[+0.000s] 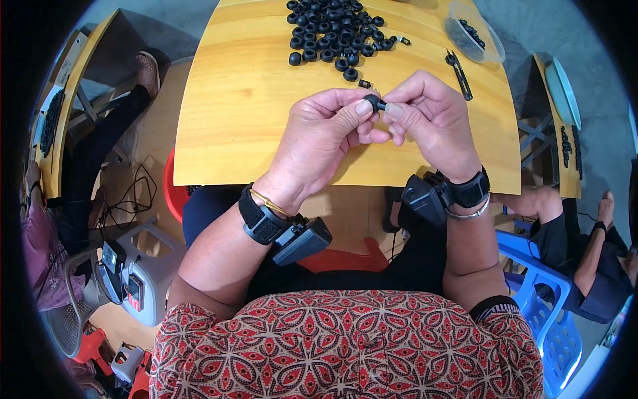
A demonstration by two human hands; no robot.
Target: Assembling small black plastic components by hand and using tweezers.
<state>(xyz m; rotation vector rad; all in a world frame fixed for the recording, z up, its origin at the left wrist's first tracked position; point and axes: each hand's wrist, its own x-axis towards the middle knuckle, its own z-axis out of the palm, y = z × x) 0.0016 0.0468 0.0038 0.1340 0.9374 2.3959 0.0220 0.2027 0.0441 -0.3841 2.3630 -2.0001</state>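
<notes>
Over the near part of the yellow wooden table [232,120], my left hand [312,133] pinches a small round black cap [371,100] between thumb and fingers. My right hand [435,123] meets it from the other side, its thumb and fingertips closed on a small black stem-like piece at the cap; the fingers partly hide where they join. A small black and brass-coloured part [364,84] lies just beyond my fingertips. Farther back spreads a heap of similar black caps [329,33], with another small part [403,40] at its right edge.
Black thread snips [458,76] lie on the right of the table, below a clear plastic tub [498,52] holding some black pieces. A blue plastic chair [545,299] and a seated person are at right. Another person sits at left near a grey stool [156,286].
</notes>
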